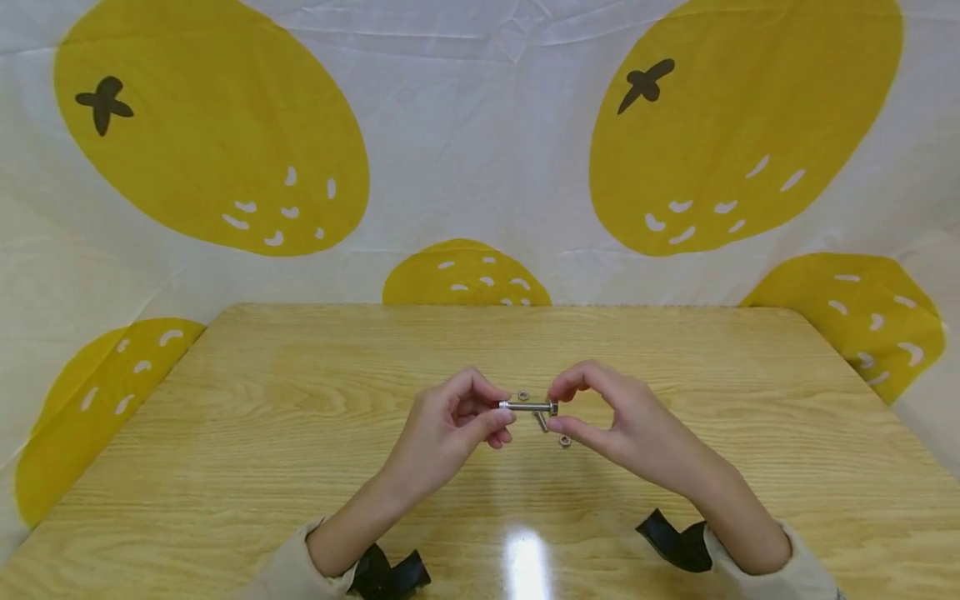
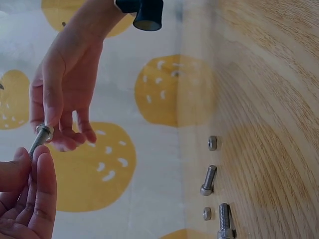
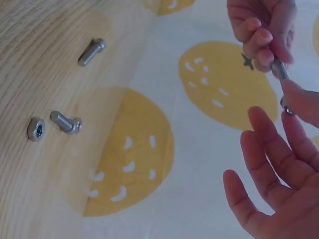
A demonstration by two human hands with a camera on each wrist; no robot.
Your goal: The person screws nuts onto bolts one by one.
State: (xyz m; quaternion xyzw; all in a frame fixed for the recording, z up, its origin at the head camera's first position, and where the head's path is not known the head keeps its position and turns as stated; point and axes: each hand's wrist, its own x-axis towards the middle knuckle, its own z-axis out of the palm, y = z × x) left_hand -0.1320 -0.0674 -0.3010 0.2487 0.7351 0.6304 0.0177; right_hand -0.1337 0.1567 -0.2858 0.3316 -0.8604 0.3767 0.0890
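Bolt lies crosswise between my two hands: my left hand pinches one end between thumb and fingers, and my right hand pinches the other, its remaining fingers spread apart. Near my fingertips, on the tabletop, lie a loose screw and two nuts. Wood stretches wide either side; the far edge sits well beyond my fingers.

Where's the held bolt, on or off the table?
Off: the bolt is held between left hand and right hand, away from the table in wrist views.
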